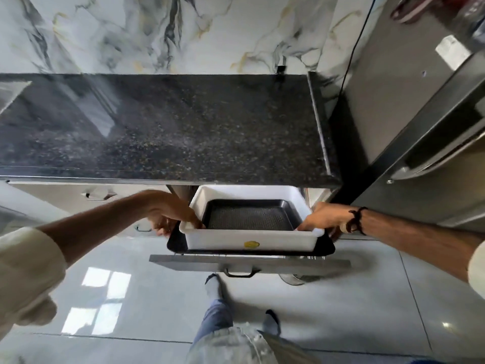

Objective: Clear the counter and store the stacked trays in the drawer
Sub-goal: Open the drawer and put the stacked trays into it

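Observation:
A stack of trays hangs over the pulled-out drawer (249,264) below the dark granite counter (162,127). The stack is a white tray (249,241) with a yellow sticker, a black textured tray (249,216) nested inside it, and a wider black tray (322,248) underneath. My left hand (170,214) grips the stack's left edge, fingers over the white rim. At the right edge, my right hand (322,218) holds the stack the same way. The back half of the stack lies under the counter's front edge.
A steel refrigerator (409,114) stands right of the counter, its handle (441,158) jutting out close to my right arm. A black cable (354,48) runs down the marble wall. Closed cabinet fronts with handles (98,194) sit to the left. My feet (214,282) stand on the glossy floor.

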